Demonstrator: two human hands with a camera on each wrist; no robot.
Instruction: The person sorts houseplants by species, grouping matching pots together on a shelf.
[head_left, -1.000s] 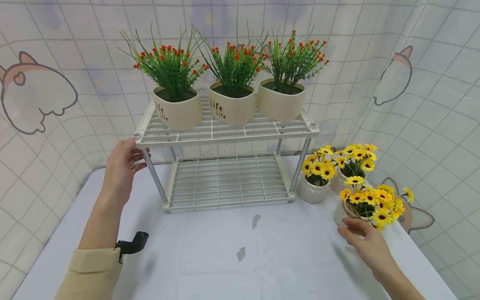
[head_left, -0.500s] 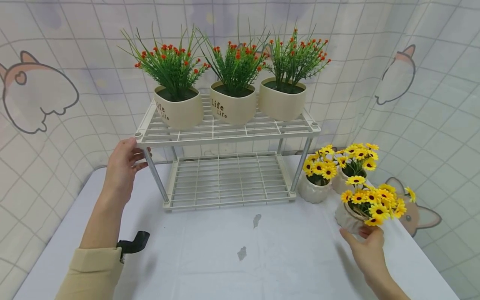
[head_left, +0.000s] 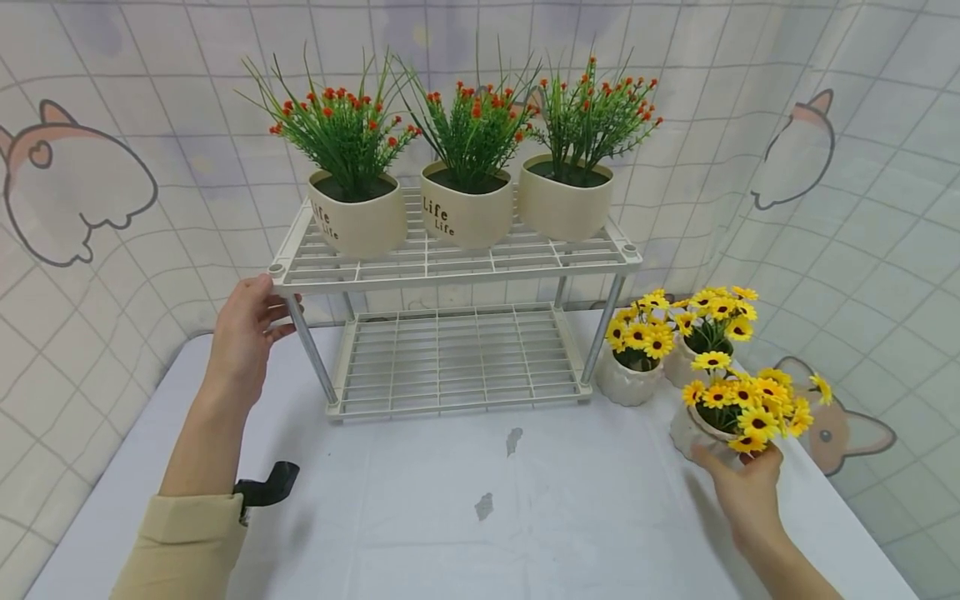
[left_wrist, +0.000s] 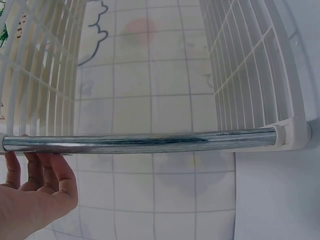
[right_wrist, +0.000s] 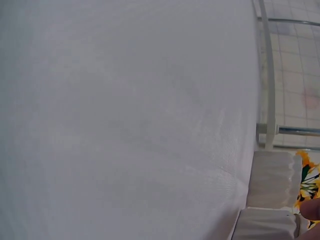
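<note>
At the top left corner of a white two-tier wire rack [head_left: 450,283], my left hand [head_left: 242,329] holds on, its fingers bent against the metal post [head_left: 309,350]. The left wrist view shows the left hand [left_wrist: 40,190] with its fingertips at the upper end of that post [left_wrist: 150,143]. My right hand [head_left: 750,496] grips the nearest white flowerpot [head_left: 693,435] of yellow daisy-like flowers [head_left: 750,408], thumb on its near side. The other fingers are partly hidden under the blooms. In the right wrist view only fingertips [right_wrist: 311,209] show, by the pot rims.
Three cream pots of red-flowered plants [head_left: 468,208] stand along the upper tier. Beside the rack's right end are two more white pots of yellow flowers [head_left: 632,382] [head_left: 678,362]. A white cloth [head_left: 480,517] covers the table, and a tile-patterned curtain [head_left: 187,125] hangs behind.
My right hand has shifted from the front of the nearest yellow-flower pot to its right side, with the fingers under the flowers. The left hand stays on the rack corner.
</note>
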